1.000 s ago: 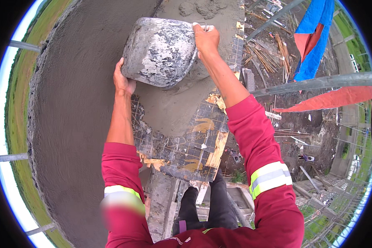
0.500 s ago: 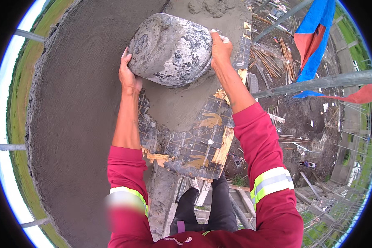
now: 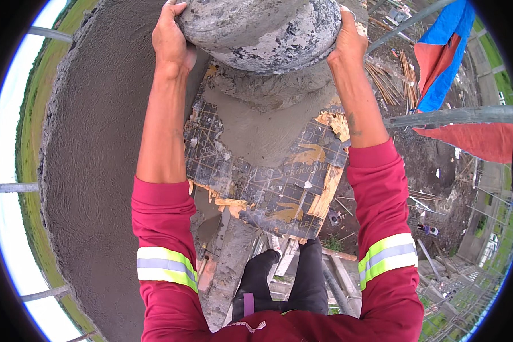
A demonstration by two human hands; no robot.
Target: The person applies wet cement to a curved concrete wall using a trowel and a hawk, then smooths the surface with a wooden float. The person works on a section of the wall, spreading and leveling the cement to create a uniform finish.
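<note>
A mortar-crusted bucket (image 3: 262, 31) is held up at the far edge of the view, tipped over with its base toward me. My left hand (image 3: 174, 40) is closed against its left side, near the base. Around the rim on its right side my right hand (image 3: 349, 39) is closed, beside a thin wire handle. Below the bucket a thick heap of wet mortar (image 3: 273, 91) lies on a dark plywood board (image 3: 239, 194). The bucket's mouth faces away and is hidden, and its top is cut off by the frame.
A broad curved surface of grey wet mortar (image 3: 102, 171) fills the left. The board's splintered edges (image 3: 330, 194) lie above scaffold timbers. On the right are a metal pole (image 3: 450, 117), a blue and red tarp (image 3: 447, 51) and littered ground far below.
Both hands have moved away from me and raised the bucket, tipping it further. More mortar now shows heaped on the board beneath it.
</note>
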